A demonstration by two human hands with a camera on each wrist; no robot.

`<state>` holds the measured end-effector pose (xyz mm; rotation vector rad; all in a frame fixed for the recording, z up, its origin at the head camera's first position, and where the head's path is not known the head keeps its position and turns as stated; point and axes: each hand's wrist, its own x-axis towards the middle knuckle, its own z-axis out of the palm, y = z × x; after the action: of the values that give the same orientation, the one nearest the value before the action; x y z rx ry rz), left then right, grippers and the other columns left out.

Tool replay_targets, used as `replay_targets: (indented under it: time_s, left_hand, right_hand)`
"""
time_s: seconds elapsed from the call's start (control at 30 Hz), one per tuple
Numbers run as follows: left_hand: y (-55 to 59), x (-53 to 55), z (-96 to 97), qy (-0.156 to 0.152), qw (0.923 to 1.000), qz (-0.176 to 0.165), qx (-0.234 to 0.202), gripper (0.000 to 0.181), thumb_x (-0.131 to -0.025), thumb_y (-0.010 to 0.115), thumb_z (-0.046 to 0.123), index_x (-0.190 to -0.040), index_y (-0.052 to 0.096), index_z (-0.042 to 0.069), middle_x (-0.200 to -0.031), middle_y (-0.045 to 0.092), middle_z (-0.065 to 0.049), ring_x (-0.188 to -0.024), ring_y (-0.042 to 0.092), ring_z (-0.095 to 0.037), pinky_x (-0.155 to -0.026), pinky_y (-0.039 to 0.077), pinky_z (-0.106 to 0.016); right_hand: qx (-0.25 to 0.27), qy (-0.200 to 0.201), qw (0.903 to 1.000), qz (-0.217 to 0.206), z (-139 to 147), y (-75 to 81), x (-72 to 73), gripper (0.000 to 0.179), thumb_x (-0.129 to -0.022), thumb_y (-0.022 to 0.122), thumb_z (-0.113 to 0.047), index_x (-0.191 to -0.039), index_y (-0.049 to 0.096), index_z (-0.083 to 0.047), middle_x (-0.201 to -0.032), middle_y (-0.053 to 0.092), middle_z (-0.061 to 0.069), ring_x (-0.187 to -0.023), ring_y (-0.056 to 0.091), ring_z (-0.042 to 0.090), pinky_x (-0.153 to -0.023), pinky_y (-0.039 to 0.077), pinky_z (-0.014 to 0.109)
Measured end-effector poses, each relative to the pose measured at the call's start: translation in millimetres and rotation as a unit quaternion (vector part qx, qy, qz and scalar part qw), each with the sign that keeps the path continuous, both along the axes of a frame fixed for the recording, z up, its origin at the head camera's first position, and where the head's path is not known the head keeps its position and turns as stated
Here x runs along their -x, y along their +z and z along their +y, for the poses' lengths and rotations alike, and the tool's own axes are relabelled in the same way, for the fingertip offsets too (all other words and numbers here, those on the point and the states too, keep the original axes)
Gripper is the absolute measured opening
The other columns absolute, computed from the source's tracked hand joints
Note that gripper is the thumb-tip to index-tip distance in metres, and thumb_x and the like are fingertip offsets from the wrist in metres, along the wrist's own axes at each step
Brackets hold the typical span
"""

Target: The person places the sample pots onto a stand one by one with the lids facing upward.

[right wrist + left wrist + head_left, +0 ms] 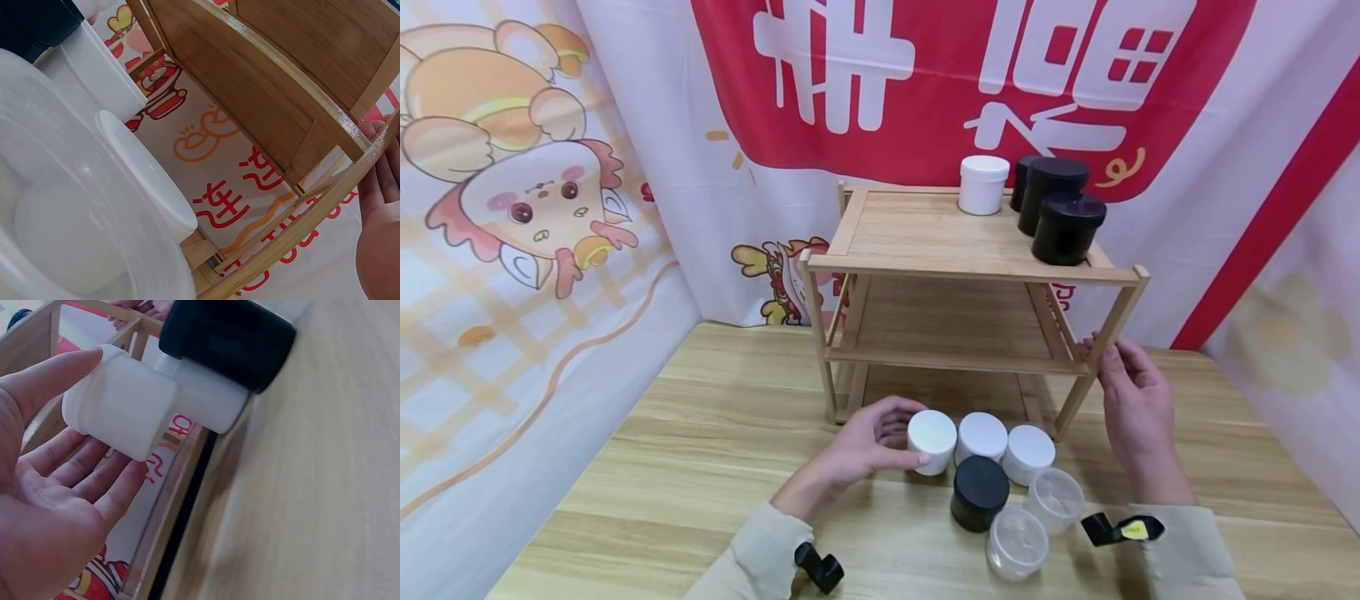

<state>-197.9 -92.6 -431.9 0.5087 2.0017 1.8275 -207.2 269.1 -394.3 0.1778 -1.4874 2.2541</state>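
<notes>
My left hand (pixel 868 442) holds a white lidded jar (pixel 932 442) between thumb and fingers at the left end of a row of white jars. In the left wrist view, the thumb lies at the lid and the fingers (pixel 119 487) at the side of that jar. My right hand (pixel 1135 400) grips the right front post of a three-tier wooden rack (pixel 970 267), its fingers behind the post. Beside the held jar stand two more white jars (pixel 982 435) (pixel 1028 454). A black jar (pixel 981 493) and two clear tubs (pixel 1017 544) (pixel 1056 500) are in front of them.
On the rack's top tier stand a white jar (pixel 983 185) and several black jars (pixel 1067 229) towards the right. The wooden table (pixel 700 467) carries everything. Printed cloth (pixel 542 208) hangs on the left side and behind the rack.
</notes>
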Motion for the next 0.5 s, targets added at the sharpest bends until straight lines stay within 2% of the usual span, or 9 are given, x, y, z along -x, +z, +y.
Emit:
replay_targets:
  time_s: [0.2, 0.37, 0.5]
  left_hand:
    - [9.4, -2.8, -0.7, -0.003, 0.9999, 0.012, -0.011, 0.062, -0.089, 0.088, 0.013, -0.144, 0.061, 0.01, -0.143, 0.067, -0.014, -0.132, 0.065, -0.027, -0.116, 0.053, -0.044]
    - [14.0, -4.4, -2.3, -0.005, 0.9998, 0.017, -0.013, 0.06, -0.09, 0.086, 0.014, -0.144, 0.06, 0.009, -0.144, 0.066, -0.014, -0.13, 0.066, -0.025, -0.115, 0.053, -0.042]
    - [17.3, -5.7, -2.8, -0.005, 0.9996, 0.021, -0.018, 0.062, -0.089, 0.087, 0.014, -0.145, 0.059, 0.009, -0.144, 0.066, -0.014, -0.13, 0.066, -0.026, -0.115, 0.054, -0.042]
  right_hand:
    - [-0.003, 0.003, 1.0, -0.005, 1, 0.3, -0.7, 0.041, -0.107, 0.063, -0.017, -0.144, 0.064, -0.001, -0.123, 0.073, 0.003, -0.117, 0.073, 0.011, -0.106, 0.054, 0.017]
    - [0.005, 0.005, 1.0, -0.004, 1, -0.1, -0.8, 0.041, -0.107, 0.063, -0.016, -0.145, 0.064, 0.0, -0.122, 0.074, 0.003, -0.116, 0.073, 0.012, -0.107, 0.054, 0.018]
    - [-0.011, -0.002, 0.9999, -0.012, 0, 0.2, -2.1, 0.043, -0.107, 0.064, -0.019, -0.146, 0.062, -0.001, -0.124, 0.073, 0.002, -0.119, 0.072, 0.012, -0.106, 0.054, 0.016]
